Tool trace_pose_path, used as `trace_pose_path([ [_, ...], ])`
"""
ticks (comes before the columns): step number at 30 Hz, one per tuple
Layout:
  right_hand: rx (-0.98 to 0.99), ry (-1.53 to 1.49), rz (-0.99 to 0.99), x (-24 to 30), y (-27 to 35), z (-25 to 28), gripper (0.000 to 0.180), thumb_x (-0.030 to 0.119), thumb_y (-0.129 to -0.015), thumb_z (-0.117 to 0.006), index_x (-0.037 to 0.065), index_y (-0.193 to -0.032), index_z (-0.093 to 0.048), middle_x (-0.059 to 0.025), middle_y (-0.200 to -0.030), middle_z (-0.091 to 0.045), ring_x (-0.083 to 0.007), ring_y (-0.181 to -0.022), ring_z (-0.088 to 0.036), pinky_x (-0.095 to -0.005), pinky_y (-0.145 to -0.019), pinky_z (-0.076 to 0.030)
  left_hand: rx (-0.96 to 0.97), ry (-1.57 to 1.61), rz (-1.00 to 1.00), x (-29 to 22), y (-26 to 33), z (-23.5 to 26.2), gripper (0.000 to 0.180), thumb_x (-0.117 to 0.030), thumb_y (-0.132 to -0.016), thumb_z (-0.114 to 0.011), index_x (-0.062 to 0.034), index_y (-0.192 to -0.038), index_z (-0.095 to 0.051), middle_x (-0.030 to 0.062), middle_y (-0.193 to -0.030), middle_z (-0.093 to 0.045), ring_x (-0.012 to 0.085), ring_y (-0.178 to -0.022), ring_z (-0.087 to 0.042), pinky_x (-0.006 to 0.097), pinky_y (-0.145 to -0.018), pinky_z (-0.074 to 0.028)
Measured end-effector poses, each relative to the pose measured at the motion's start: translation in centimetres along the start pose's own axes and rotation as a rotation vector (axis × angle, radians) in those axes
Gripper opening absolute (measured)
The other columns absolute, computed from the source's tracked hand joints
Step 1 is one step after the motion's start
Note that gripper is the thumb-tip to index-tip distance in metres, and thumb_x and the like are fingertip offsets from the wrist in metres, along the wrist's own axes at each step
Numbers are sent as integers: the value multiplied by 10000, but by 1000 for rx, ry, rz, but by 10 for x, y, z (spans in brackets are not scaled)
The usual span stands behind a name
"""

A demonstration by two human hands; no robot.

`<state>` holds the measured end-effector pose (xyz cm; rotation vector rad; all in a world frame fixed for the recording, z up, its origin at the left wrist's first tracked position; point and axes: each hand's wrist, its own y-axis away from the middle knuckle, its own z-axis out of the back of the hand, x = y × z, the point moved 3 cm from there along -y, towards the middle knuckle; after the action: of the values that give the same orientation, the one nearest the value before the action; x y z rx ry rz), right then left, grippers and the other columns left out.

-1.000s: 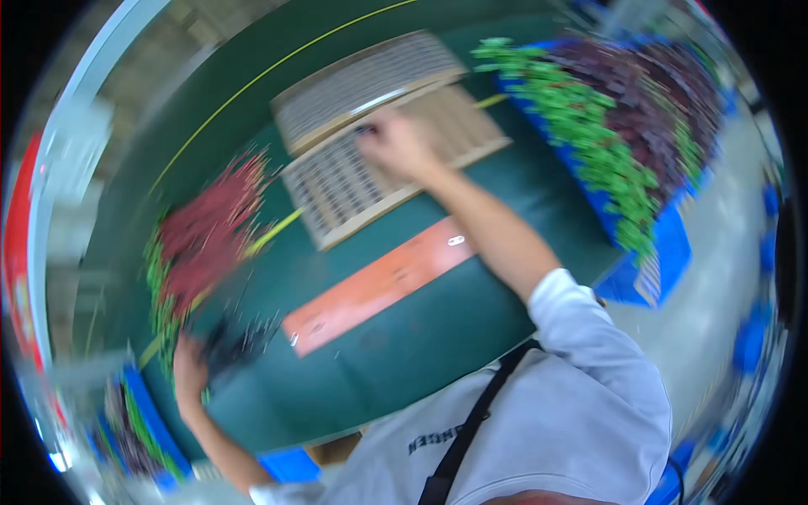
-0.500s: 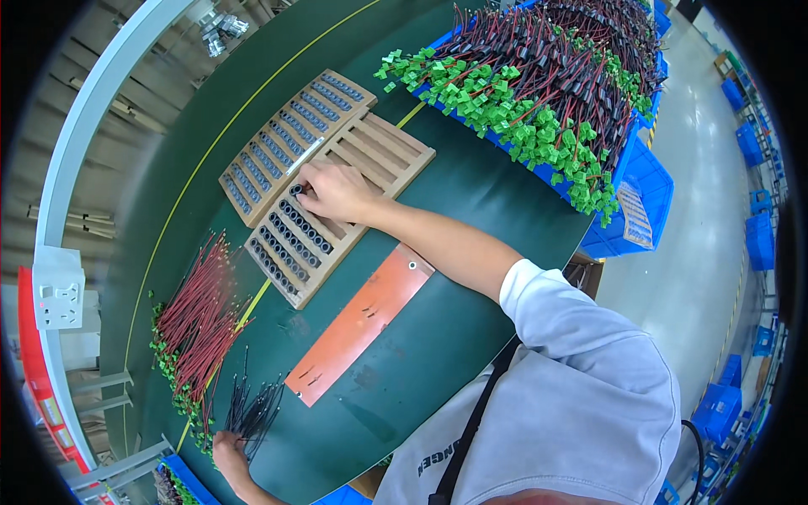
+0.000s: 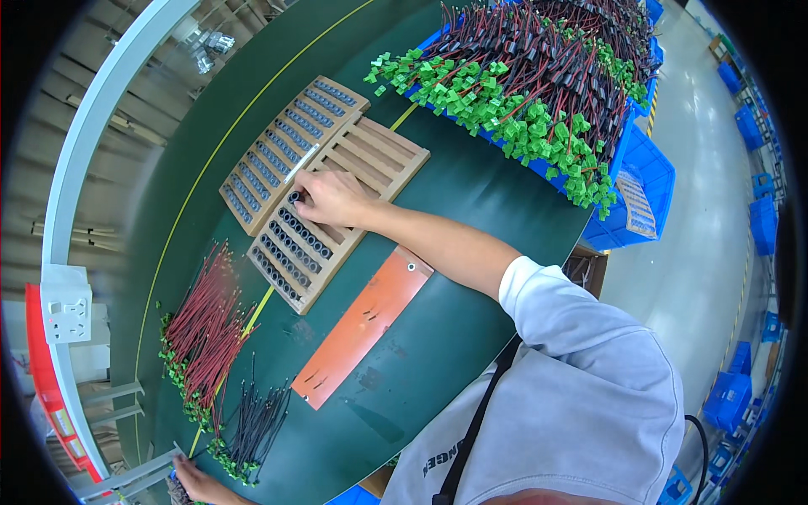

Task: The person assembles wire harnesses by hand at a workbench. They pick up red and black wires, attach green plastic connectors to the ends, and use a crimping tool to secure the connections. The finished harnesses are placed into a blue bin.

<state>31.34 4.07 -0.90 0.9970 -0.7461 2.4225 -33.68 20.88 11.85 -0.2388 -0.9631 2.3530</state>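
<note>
My right hand (image 3: 335,199) reaches over a wooden slotted tray (image 3: 330,271), its thumb and forefinger closed on a small black cylinder at the upper end of a filled row. Several black cylinders (image 3: 290,252) with round open ends fill neighbouring slots. My left hand (image 3: 199,483) is low at the table's left edge, by a metal bracket (image 3: 147,471); its fingertips are partly hidden, and whether they grip anything does not show. Close to it lie a bunch of black wires (image 3: 259,421) with green ends and a pile of red wires (image 3: 202,332) with green connectors.
A second wooden tray (image 3: 271,164) with rows of grey parts adjoins the first. An orange strip (image 3: 362,328) lies nearer me on the green table (image 3: 505,210). A blue bin (image 3: 627,156) heaped with red and black wires and green connectors stands at the upper right.
My left hand has moved away from the black wires, left to the table edge, leaving them lying on the table. My right hand stays at the same tray row.
</note>
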Motion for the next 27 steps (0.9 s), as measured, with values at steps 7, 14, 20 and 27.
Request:
trace_pose_path([
  [7, -276, -255, 138, -17, 0, 2, 280, 164, -925, -671, 45, -1173, -615, -131, -972, -712, -264, -856, -709, -417, -763, -570, -107, 47, -276, -128, -66, -6, 202, -62, -1048, -564, 54, -1176, -667, 116, -898, -668, 184, -767, -622, 373, -688, -513],
  [14, 93, -1270, -46, 44, 56, 8, 214, 205, -1107, -496, 64, -1267, -520, -73, -1096, -659, -192, -957, -688, -350, -864, -558, 545, 866, 119, -333, -36, -55, 182, -92, -1030, -619, 29, -1113, -728, 61, -816, -633, 98, -683, -541, 279, -602, -438],
  [20, 116, -1433, -123, 76, 118, 40, 248, 247, -1142, -437, 55, -1288, -494, -83, -1065, -633, -186, -909, -670, -336, -865, -557, 986, 1175, 126, -399, -16, -78, 182, -103, -1017, -655, 33, -1102, -741, 38, -757, -644, 82, -670, -558, 263, -612, -459],
  [27, 60, -1306, -95, 68, 138, 14, 249, 232, -1113, -530, 33, -1262, -546, -59, -985, -649, -129, -831, -625, -272, -769, -533, 1029, 1358, 3, -428, -6, -87, 204, -159, -1037, -657, 19, -1092, -741, -18, -759, -606, 51, -686, -529, 231, -608, -429],
])
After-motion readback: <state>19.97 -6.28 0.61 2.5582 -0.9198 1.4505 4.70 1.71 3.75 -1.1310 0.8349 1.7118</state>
